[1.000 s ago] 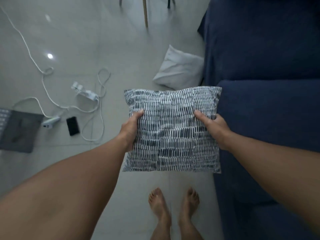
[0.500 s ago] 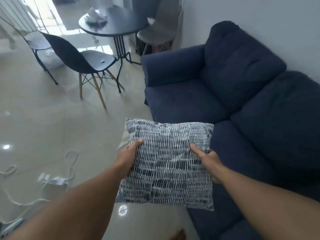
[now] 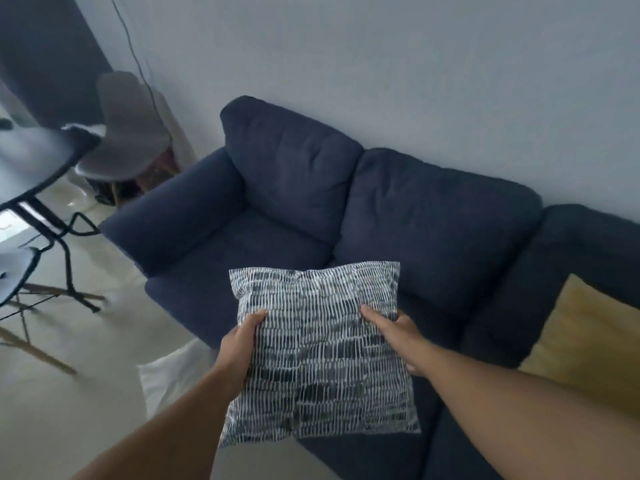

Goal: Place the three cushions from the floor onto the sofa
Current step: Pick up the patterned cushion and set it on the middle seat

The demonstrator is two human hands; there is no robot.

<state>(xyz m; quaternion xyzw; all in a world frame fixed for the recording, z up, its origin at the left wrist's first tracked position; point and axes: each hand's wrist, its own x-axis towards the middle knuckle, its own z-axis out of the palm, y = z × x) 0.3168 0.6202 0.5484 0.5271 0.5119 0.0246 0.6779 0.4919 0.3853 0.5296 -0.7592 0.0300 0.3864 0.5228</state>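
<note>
Both hands, left hand (image 3: 239, 344) and right hand (image 3: 398, 336), grip a patterned cushion (image 3: 320, 351) above the navy sofa (image 3: 433, 230); a yellow cushion (image 3: 588, 341) lies on it.

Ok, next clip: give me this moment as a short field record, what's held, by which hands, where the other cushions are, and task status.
held item: patterned cushion, dark with white dashes, in the air over the sofa's front edge
left hand: grips the cushion's left edge
right hand: grips its right edge
sofa: navy, against the wall
yellow cushion: already on the sofa, at the right
white cushion: on the floor beside the sofa
status: one cushion on the sofa, one in hand, one not yet picked up
</note>
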